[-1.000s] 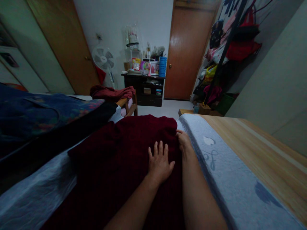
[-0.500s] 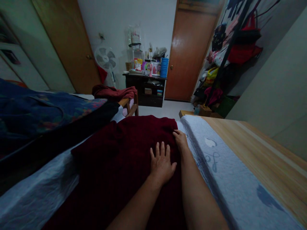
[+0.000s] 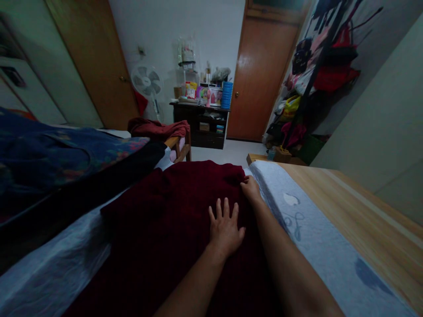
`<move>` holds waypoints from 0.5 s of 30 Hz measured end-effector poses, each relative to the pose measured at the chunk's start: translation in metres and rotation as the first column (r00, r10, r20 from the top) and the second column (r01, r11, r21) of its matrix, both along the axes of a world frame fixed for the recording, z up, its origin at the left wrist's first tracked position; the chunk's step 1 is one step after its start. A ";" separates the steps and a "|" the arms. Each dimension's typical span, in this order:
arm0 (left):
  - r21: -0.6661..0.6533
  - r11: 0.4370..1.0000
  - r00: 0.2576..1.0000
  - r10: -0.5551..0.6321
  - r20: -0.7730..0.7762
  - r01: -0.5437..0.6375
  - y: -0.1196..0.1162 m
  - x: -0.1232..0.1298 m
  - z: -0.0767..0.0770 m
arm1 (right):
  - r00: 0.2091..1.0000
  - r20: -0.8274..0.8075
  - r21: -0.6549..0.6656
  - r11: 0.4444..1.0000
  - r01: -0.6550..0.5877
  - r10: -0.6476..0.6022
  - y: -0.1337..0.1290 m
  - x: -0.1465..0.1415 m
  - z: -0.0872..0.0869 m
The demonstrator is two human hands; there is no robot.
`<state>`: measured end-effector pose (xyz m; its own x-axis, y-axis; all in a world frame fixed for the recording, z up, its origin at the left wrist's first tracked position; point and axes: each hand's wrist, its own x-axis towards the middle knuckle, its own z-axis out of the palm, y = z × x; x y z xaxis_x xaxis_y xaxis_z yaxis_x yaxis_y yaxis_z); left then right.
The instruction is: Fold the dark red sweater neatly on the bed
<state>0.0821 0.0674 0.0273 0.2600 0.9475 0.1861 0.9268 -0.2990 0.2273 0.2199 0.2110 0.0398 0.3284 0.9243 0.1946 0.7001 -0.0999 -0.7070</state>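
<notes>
A dark red cloth garment (image 3: 178,211) lies spread over the bed in front of me; its exact kind is hard to tell in the dim light. My left hand (image 3: 226,229) rests flat on it, fingers spread. At the garment's far right edge, my right hand (image 3: 251,188) pinches a bit of the fabric, with the fingers closed on it. Beneath the garment is a light blue-grey patterned bed sheet (image 3: 297,215), which shows on both sides.
Left of the garment lies a blue floral cloth item (image 3: 66,149). A reddish cloth (image 3: 158,128) hangs over a wooden frame (image 3: 185,152). Wooden boards (image 3: 357,198) run along the right side. Farther back stand a fan (image 3: 146,81), a dark cabinet (image 3: 201,125) and a closed door (image 3: 261,75).
My right hand has shifted slightly, and the garment's right edge is drawn with it, with a fold now at the corner. My left hand stays flat on the cloth.
</notes>
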 end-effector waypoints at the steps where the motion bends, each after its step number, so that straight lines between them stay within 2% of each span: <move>1: -0.004 1.000 1.000 0.000 -0.001 0.000 0.000 0.000 0.001 | 0.998 0.065 0.045 0.999 -0.021 0.018 -0.003 -0.003 0.004; 4: -0.018 1.000 1.000 -0.003 -0.013 0.002 0.000 0.000 0.002 | 0.925 0.337 0.137 0.963 -0.233 0.176 -0.010 -0.019 0.010; 6: -0.025 1.000 1.000 -0.004 -0.021 0.003 0.000 0.000 0.002 | 0.836 0.461 0.060 0.929 -0.364 0.298 -0.010 -0.028 0.010; 7: -0.027 1.000 1.000 -0.001 -0.023 0.001 0.000 0.000 0.002 | 0.803 0.491 -0.001 0.922 -0.387 0.337 -0.008 -0.030 0.009; 11: -0.029 1.000 1.000 0.010 -0.028 -0.011 0.000 0.001 0.001 | 0.763 0.526 -0.186 0.926 -0.329 0.377 0.007 -0.026 -0.002; 15: -0.041 0.999 1.000 0.008 -0.016 -0.009 0.000 0.001 0.000 | 0.720 0.557 -0.265 0.911 -0.317 0.413 0.017 -0.018 -0.014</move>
<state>0.0835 0.0669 0.0277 0.2548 0.9564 0.1426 0.9327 -0.2819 0.2248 0.2015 0.2285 0.0254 -0.1766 0.9800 0.0914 0.9721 0.1882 -0.1397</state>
